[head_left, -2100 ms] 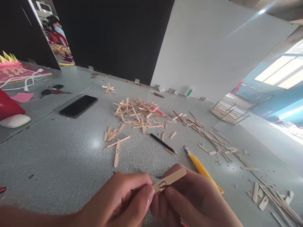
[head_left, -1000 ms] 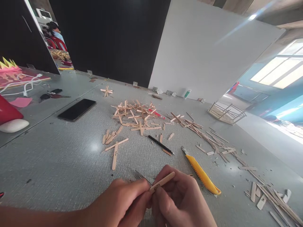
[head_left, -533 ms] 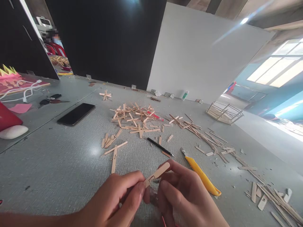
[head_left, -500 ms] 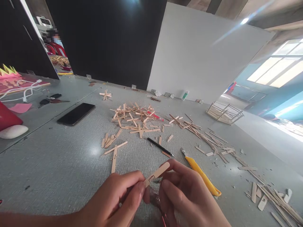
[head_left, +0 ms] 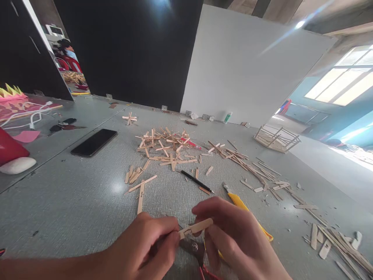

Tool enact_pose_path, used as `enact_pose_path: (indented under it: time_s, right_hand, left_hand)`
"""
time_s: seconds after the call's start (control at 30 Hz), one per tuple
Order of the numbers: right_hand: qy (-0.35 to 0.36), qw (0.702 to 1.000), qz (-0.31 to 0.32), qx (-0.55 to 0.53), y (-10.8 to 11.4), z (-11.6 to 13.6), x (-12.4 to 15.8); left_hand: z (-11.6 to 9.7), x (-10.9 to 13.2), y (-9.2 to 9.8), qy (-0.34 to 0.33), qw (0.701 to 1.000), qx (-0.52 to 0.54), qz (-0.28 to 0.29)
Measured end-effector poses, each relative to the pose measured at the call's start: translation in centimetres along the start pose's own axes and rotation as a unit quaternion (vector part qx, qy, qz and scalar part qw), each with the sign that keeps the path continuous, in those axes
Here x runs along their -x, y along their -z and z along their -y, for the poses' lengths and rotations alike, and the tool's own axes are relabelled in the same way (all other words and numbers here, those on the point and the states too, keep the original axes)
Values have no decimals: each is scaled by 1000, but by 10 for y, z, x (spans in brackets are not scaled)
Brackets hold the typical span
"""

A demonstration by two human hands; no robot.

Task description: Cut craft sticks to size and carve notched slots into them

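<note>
My left hand [head_left: 148, 245] pinches one end of a wooden craft stick [head_left: 196, 228] low in the middle of the view. Curled beside it, my right hand [head_left: 236, 237] grips a small metal tool with red handles [head_left: 196, 249], whose pivot sits just under the stick. Both hands hover close over the grey table [head_left: 72, 202]. Part of the tool is hidden by my fingers.
A yellow utility knife [head_left: 247, 214] lies just beyond my right hand, a black pen [head_left: 197, 181] past it. A heap of craft sticks [head_left: 166, 146] fills the centre, offcuts [head_left: 262, 175] trail right. Black phone [head_left: 93, 142] at left; a stick frame [head_left: 276, 138] far right.
The stick has tipped from pointing up and right to lying nearly level between my hands. The metal tool with red handles now shows under it in my right hand.
</note>
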State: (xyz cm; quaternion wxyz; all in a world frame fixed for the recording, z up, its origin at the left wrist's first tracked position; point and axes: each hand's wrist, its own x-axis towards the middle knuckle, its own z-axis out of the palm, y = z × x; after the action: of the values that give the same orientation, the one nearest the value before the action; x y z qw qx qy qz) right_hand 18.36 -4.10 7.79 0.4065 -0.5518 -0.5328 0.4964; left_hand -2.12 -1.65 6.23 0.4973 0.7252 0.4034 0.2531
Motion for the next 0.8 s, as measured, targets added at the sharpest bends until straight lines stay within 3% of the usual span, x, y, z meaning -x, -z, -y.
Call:
enact_pose_path:
  time_s: [0.17,0.3,0.53,0.67,0.8]
  right_hand:
    - [-16,999,8,46,-1,-4,-6]
    - [-28,999,-5,41,-3,-4,-10]
    - [-24,998,-14,47,-3,-2,-10]
    - [-9,991,8,130,3,-6,-12]
    - [24,961,46,272,11,-9,-15]
  left_hand:
    - [2,-4,3,-6,1000,3,-14]
    - [4,-8,4,-15,1000,8,6]
    - [2,-9,2,16,1000,13,-9]
    - [-4,-12,7,28,997,-10,66]
    - [-4,-16,9,44,983,-78,158]
